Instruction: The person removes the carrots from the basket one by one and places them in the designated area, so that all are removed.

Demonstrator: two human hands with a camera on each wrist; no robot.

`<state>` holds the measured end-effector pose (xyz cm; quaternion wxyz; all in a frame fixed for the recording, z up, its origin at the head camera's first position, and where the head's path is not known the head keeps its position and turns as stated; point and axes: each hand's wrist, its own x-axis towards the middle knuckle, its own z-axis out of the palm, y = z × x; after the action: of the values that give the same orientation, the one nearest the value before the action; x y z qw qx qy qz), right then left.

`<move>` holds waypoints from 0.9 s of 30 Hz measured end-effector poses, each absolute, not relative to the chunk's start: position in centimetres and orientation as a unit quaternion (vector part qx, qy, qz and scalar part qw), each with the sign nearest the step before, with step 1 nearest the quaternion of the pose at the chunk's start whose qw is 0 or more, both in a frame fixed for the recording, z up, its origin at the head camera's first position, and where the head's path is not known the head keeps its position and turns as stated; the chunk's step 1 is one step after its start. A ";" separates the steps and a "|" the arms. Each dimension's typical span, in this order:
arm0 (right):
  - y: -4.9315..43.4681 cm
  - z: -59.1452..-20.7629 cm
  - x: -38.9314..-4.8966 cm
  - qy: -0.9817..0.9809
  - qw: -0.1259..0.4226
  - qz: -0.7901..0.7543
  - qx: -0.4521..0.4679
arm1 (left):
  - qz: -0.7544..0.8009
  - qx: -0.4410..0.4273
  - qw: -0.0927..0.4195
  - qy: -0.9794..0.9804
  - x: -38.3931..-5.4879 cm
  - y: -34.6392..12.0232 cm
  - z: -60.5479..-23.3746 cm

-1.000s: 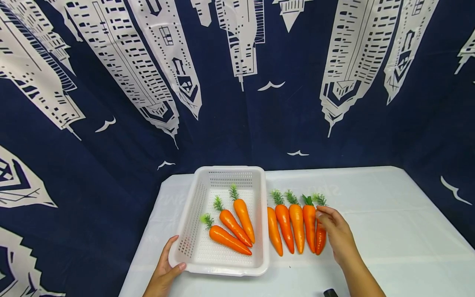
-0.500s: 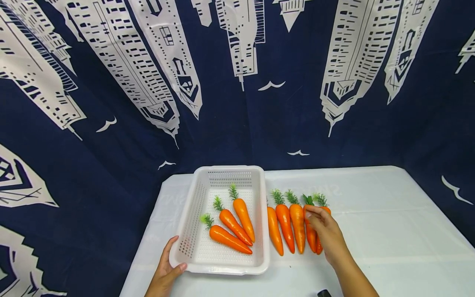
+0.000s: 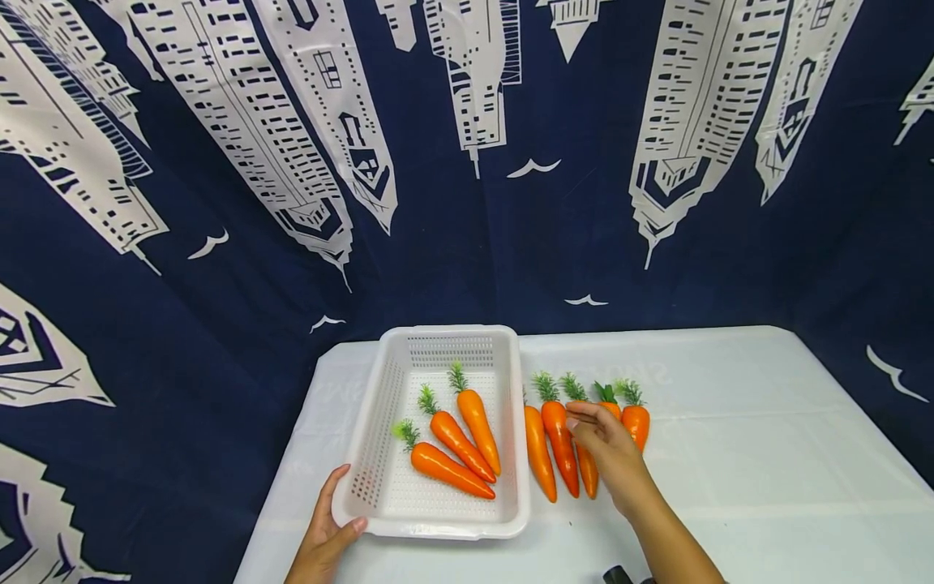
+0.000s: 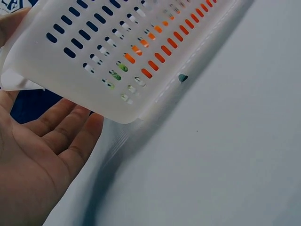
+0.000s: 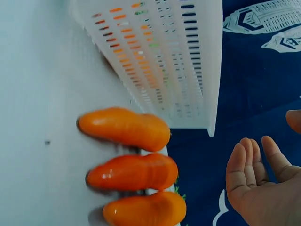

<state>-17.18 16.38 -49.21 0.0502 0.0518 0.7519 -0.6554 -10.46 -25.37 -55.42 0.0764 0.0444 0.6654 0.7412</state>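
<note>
The left hand [image 3: 324, 531] grips the slotted plastic basket [image 3: 445, 529] holding three glossy, tapered carrots [image 3: 461, 446], while the right hand [image 3: 610, 446], relaxed and loosely curved, hangs above a leafy-topped row [image 3: 587, 474] of five more.

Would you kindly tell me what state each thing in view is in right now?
Basket: open side up, partly filled.
Carrots in the basket: three, lying, green tops attached.
Carrots in the row: five, lying side by side.
Left hand: holding the basket's corner.
Right hand: over the row, holding nothing.
Cloth: hanging, slightly creased.
</note>
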 end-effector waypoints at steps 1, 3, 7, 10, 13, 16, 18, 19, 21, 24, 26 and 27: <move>16.1 -49.1 -17.2 0.752 0.050 -0.655 0.052 | 0.740 0.041 0.077 0.667 -10.5 -25.4 -55.4; 15.6 -48.9 -17.3 0.751 0.048 -0.657 0.048 | 0.737 0.034 0.078 0.670 -10.5 -25.4 -55.4; 14.9 -48.7 -17.2 0.750 0.056 -0.658 0.039 | 0.734 0.024 0.080 0.674 -10.6 -25.3 -55.3; 14.3 -48.6 -17.1 0.742 0.065 -0.667 0.027 | 0.732 0.029 0.078 0.676 -10.6 -25.3 -55.2; 13.8 -48.5 -17.1 0.732 0.071 -0.677 0.013 | 0.729 0.026 0.076 0.680 -10.6 -25.2 -55.1; 13.3 -48.4 -17.0 0.727 0.074 -0.683 -0.001 | 0.726 0.022 0.075 0.683 -10.6 -25.1 -54.9; 13.1 -48.4 -17.0 0.726 0.075 -0.683 -0.005 | 0.728 0.028 0.075 0.681 -10.6 -25.1 -54.8; 13.0 -48.4 -17.0 0.727 0.076 -0.682 -0.007 | 0.728 0.030 0.075 0.681 -10.6 -25.2 -54.8; 12.8 -48.5 -17.0 0.728 0.079 -0.681 -0.014 | 0.729 0.034 0.077 0.680 -10.6 -25.2 -54.7; 12.5 -48.6 -17.0 0.725 0.088 -0.683 -0.031 | 0.727 0.029 0.084 0.681 -10.6 -25.2 -54.5; 12.3 -48.7 -17.1 0.720 0.093 -0.686 -0.045 | 0.722 0.024 0.087 0.686 -10.7 -25.2 -54.4; 12.2 -48.7 -17.1 0.718 0.096 -0.687 -0.052 | 0.720 0.020 0.087 0.688 -10.7 -25.2 -54.4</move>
<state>-17.08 12.20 -48.66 0.0960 -0.0516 0.7185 -0.6870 -10.72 -25.24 -54.40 0.0873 0.0205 0.6885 0.7197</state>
